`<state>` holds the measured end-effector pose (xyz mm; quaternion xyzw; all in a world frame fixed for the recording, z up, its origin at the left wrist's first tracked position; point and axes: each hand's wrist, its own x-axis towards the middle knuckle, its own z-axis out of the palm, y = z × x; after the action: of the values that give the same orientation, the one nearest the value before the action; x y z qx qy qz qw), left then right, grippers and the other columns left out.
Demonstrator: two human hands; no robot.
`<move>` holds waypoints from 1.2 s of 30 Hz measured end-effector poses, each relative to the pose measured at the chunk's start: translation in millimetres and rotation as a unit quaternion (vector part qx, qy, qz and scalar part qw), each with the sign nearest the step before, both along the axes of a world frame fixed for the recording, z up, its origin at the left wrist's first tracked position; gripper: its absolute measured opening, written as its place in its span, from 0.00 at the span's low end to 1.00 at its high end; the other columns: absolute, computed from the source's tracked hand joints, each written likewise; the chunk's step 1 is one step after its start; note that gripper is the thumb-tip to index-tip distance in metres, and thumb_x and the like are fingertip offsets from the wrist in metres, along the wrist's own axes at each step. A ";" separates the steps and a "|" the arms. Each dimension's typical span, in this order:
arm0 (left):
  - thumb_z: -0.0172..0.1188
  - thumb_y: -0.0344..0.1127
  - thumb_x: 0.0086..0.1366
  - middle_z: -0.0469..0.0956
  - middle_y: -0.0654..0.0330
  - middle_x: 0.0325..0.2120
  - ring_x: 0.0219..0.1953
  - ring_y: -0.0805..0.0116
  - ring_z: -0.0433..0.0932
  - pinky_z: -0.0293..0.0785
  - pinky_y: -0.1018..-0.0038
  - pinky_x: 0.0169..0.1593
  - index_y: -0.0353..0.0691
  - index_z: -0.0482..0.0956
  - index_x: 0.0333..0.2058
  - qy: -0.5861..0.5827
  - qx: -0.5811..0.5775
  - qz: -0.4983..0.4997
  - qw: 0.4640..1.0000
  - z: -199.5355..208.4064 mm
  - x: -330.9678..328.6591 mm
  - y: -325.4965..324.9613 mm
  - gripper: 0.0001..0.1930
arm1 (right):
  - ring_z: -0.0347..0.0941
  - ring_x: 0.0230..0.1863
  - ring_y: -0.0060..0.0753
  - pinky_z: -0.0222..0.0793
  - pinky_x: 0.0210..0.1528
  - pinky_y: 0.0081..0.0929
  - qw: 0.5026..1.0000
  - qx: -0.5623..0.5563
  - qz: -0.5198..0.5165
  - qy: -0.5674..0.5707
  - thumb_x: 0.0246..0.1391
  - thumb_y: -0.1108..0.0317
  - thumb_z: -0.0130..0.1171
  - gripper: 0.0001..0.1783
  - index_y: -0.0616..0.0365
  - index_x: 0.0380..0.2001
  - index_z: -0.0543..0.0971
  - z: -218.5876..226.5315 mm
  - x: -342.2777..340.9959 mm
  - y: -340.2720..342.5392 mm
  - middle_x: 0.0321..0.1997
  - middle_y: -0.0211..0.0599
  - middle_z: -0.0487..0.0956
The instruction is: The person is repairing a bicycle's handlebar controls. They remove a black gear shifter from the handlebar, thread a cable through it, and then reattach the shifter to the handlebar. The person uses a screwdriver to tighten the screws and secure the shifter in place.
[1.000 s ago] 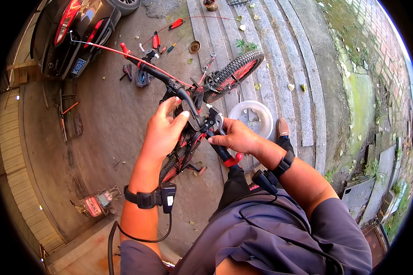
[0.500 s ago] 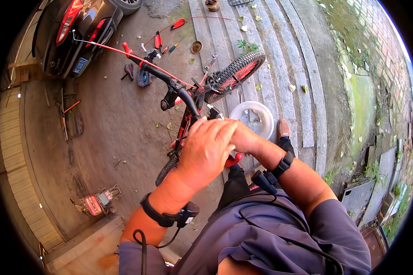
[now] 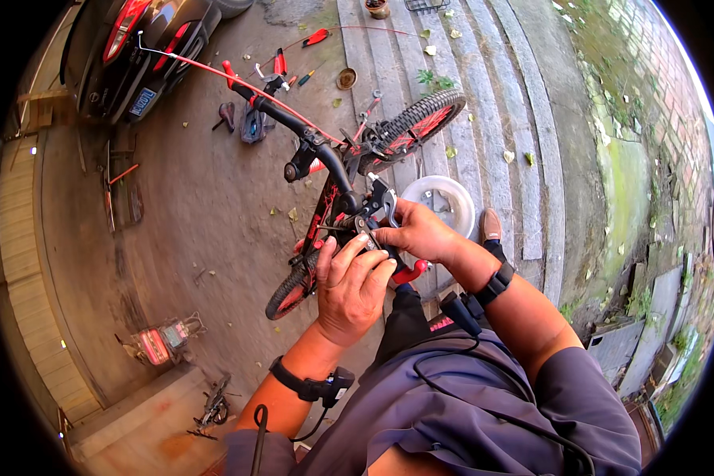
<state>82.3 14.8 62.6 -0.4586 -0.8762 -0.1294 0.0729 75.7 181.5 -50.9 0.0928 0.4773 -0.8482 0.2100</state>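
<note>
A black and red bicycle (image 3: 325, 190) stands in front of me, with its black handlebar (image 3: 297, 125) running toward me. Both my hands are at the bar's near end, on a brake lever assembly (image 3: 363, 225) beside a red grip end (image 3: 409, 273). The bent fingers of my left hand (image 3: 349, 289) press on the assembly from the near left. My right hand (image 3: 424, 234) pinches it from the right, thumb on top and forefinger by the silver-grey lever (image 3: 389, 208). My fingers partly hide the clamp. A red cable (image 3: 238, 89) with a bare wire end stretches past the far grip.
Right of the bar, a white round basin (image 3: 462, 194) holds small parts. Beyond lie red-handled tools (image 3: 280, 62), a screwdriver (image 3: 306, 77), a saddle (image 3: 226, 117) and a small bowl (image 3: 347, 78). Stone steps (image 3: 531, 159) run along the right. A dark car (image 3: 135, 63) stands far left.
My left hand has drawn back from over the right hand, its fingers now on the near side of the brake lever assembly. The lever and right thumb have come into sight.
</note>
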 end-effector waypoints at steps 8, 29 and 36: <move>0.77 0.28 0.47 0.69 0.51 0.49 0.55 0.47 0.70 0.69 0.52 0.58 0.38 0.68 0.52 -0.071 0.137 0.181 0.971 -21.0 11.5 -2.5 0.34 | 0.77 0.39 0.18 0.76 0.43 0.23 1.000 0.003 -0.001 -0.026 0.55 0.71 0.70 0.20 0.58 0.50 0.78 -1.2 1.1 2.6 0.39 0.28 0.83; 0.67 0.21 0.60 0.76 0.56 0.49 0.48 0.69 0.79 0.78 0.72 0.51 0.33 0.64 0.56 -0.556 0.368 0.326 0.670 -39.1 3.2 -14.7 0.28 | 0.76 0.38 0.19 0.76 0.40 0.24 0.999 0.032 0.018 -0.012 0.56 0.68 0.71 0.20 0.57 0.51 0.78 0.0 1.6 5.2 0.39 0.28 0.82; 0.65 0.19 0.59 0.76 0.53 0.51 0.48 0.66 0.79 0.77 0.74 0.44 0.35 0.64 0.60 -0.631 0.420 0.329 0.563 -19.0 -26.3 -59.1 0.31 | 0.74 0.36 0.17 0.74 0.37 0.22 0.998 0.059 0.023 -0.013 0.55 0.65 0.73 0.20 0.56 0.49 0.78 9.3 1.1 7.1 0.36 0.24 0.80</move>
<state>56.0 -44.3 43.6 0.1428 -0.6361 -0.7060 -0.2767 76.8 188.6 -41.6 0.1046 0.5261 -0.8120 0.2299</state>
